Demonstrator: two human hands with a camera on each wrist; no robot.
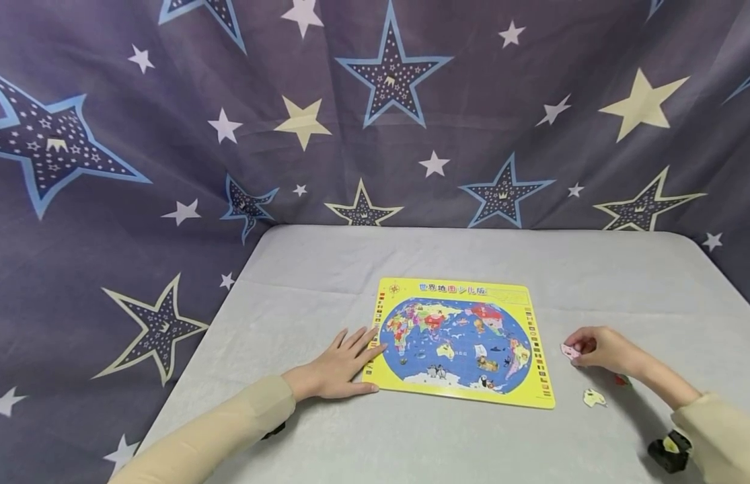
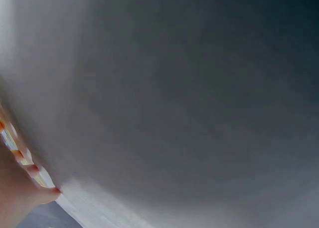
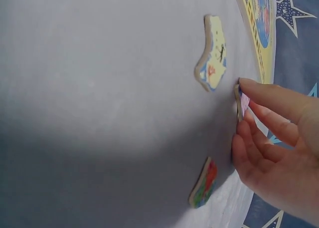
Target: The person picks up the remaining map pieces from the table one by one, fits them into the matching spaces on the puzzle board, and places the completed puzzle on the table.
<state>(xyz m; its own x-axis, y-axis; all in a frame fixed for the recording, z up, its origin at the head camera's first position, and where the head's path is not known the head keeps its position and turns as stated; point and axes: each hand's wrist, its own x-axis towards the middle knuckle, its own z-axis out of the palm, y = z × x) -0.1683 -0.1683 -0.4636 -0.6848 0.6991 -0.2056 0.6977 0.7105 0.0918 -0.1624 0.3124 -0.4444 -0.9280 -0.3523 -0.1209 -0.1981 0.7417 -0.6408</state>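
A yellow-bordered world map puzzle board (image 1: 520, 398) lies on the table. My left hand (image 1: 341, 366) rests with fingers spread on its left edge; only the thumb and some fingertips show in the left wrist view. To the right of the board, my right hand (image 1: 601, 349) pinches a pink puzzle piece (image 1: 570, 351) between thumb and fingers, at the table surface. Nearer to me lies a pale yellow puzzle piece (image 1: 594, 398). A red and green puzzle piece (image 3: 205, 185) lies below the right hand in the right wrist view, partly hidden by the forearm in the head view.
A light grey cloth covers the table (image 1: 314, 269). Behind it and along the left side hangs a dark curtain (image 1: 350, 154) printed with stars. A black wrist device (image 1: 670, 452) sits at the right sleeve.
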